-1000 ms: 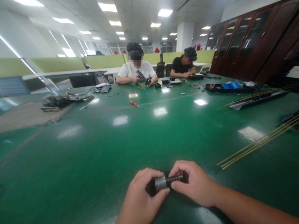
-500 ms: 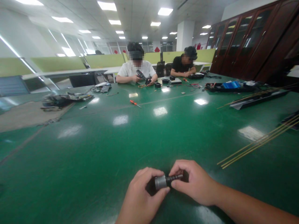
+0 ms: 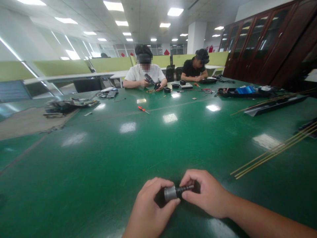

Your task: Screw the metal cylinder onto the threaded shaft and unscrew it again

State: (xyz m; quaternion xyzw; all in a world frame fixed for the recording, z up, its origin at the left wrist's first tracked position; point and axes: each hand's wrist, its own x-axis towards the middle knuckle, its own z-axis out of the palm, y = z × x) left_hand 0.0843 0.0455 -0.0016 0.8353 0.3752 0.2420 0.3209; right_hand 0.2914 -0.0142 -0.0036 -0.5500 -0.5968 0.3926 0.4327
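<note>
A small metal part [image 3: 170,194] with a wide grey cylindrical body and a thinner, ridged dark shaft lies sideways between my hands, low in the head view. My left hand [image 3: 153,205] grips the grey body, thumb below and fingers above. On the shaft side, my right hand [image 3: 204,191] pinches the dark ridged section with thumb and forefinger. The shaft's narrow tip points right, toward my right palm. Part of the body's left end is in shadow inside my left hand. Beneath is the glossy green tabletop [image 3: 119,172].
Thin yellowish rods [image 3: 269,155] lie at the right, near a dark metal channel [image 3: 272,105]. An orange screwdriver [image 3: 141,108] lies mid-table. Electronic parts [image 3: 66,106] are piled far left. Across the table sit two people; one holds a power tool [image 3: 149,79]. A black tray [image 3: 232,94] with blue material stands back right.
Almost nothing differs. Both hands keep the same grip on the metal part, and my right hand has shifted only very slightly.
</note>
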